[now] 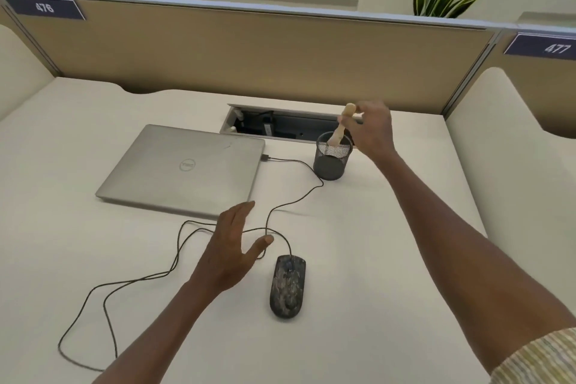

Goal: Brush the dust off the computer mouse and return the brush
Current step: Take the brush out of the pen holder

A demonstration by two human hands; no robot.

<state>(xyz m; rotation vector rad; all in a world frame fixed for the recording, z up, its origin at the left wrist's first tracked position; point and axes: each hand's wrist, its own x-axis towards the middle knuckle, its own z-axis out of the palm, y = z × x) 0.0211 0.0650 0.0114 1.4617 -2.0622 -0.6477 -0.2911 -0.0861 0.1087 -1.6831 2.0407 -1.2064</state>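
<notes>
A dark computer mouse (287,285), speckled with dust, lies on the white desk near the front. Its black cable (174,256) loops to the left and runs up to the laptop. A pale wooden brush (340,128) stands in a black mesh pen cup (331,162) at the back of the desk. My right hand (372,131) is beside the cup with its fingers closed on the top of the brush handle. The brush's lower end is hidden inside the cup. My left hand (232,246) hovers open, fingers spread, just left of the mouse and above the cable.
A closed silver laptop (184,168) lies to the left of the cup. Behind it is an open cable slot (280,126) in the desk. A tan partition (249,50) closes off the back, with plants beyond it.
</notes>
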